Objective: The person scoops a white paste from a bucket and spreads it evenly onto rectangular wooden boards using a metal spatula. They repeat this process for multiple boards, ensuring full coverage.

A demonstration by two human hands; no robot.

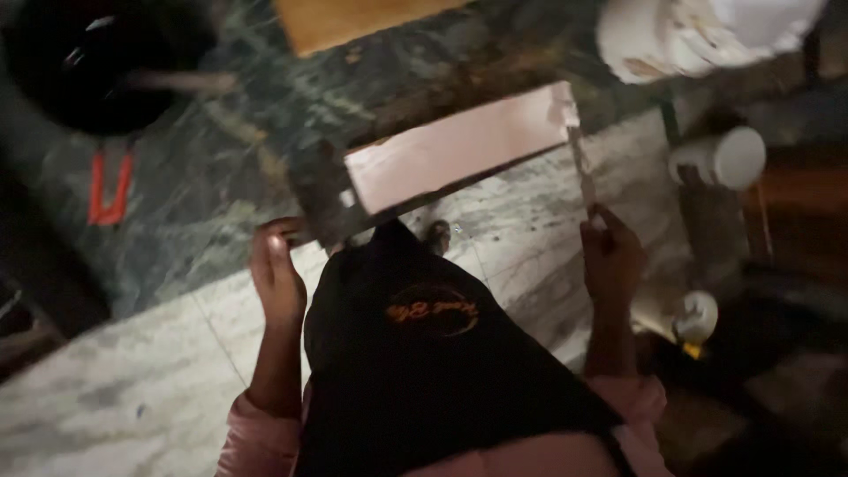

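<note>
The person looks down past a black apron at a flat pale pink panel (459,146), a long rectangular board that lies tilted across the marble floor (132,389), its far edge over the darker green stone. A dark, stained block or frame seems to sit under its left end, though the dim light leaves that unclear.

The left hand (276,274) is curled closed on the near left corner of that dark end, fingers wrapped over the edge. The right hand (609,256) is closed around a thin pale strip (583,172) that runs along the right end of the panel; whether this is a loose strip, tape or a blade cannot be told.

Judging by its straight edges and the way it keeps flat, the panel is probably stiff and fairly light for its span, with a smooth face that may slip under a palm. It would best be held at its two short ends, thumbs over the edge, as a one-handed hold near the middle would let it swing.

A white bucket (698,31) stands at the top right, and a black round pan (88,66) at the top left.
</note>
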